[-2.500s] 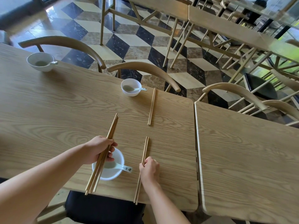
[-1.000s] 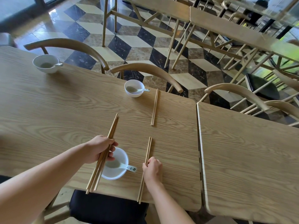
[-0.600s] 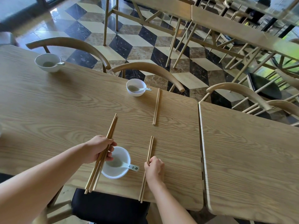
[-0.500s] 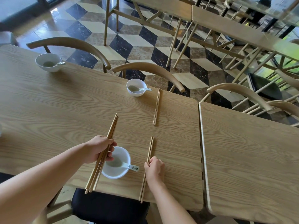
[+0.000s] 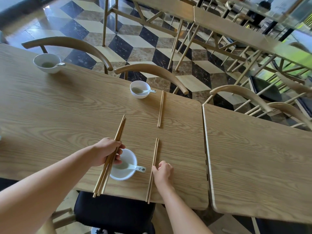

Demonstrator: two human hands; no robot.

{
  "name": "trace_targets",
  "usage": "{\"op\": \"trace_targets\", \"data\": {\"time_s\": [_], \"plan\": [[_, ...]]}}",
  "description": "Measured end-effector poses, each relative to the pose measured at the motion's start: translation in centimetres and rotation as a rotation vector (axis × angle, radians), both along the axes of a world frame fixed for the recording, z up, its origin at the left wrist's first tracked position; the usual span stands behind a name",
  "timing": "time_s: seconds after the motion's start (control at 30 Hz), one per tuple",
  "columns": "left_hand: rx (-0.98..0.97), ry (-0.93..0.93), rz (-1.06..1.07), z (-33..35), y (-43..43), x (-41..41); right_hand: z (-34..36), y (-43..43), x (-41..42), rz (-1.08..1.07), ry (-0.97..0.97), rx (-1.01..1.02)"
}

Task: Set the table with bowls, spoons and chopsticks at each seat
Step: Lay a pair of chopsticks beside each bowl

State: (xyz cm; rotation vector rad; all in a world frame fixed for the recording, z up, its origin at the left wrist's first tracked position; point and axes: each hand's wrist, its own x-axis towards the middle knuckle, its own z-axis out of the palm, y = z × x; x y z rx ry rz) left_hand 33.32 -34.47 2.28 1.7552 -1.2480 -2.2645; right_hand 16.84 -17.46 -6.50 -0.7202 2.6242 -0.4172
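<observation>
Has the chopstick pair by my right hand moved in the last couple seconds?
No. The near chopstick pair by the right hand keeps the same gap to the far chopstick pair, its near ends still overhanging the table edge.

right hand point(image 5: 163, 173) eased rightward, fingertips point(image 5: 155, 168) pinching the near chopsticks point(image 5: 155, 154), pair perhaps nudged toward bowl point(image 5: 123, 176)
</observation>
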Motion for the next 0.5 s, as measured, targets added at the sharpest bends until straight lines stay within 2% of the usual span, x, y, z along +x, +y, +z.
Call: {"op": "trace_targets", "data": {"time_s": [0.1, 0.3, 0.5], "plan": [[0.004, 0.030, -0.022, 0.9, 1.0, 0.5, 1.7, 1.9, 0.5, -0.018, 0.052, 0.013], [0.013, 0.095, -0.060, 4.7, 3.2, 1.3, 7.1, 4.5, 1.6, -0.010, 0.007, 0.032], [0.041, 0.227, -0.009, 9.8, 6.5, 2.6, 14.7, 5.0, 4.8, -0.075, -0.197, -0.115]]}}
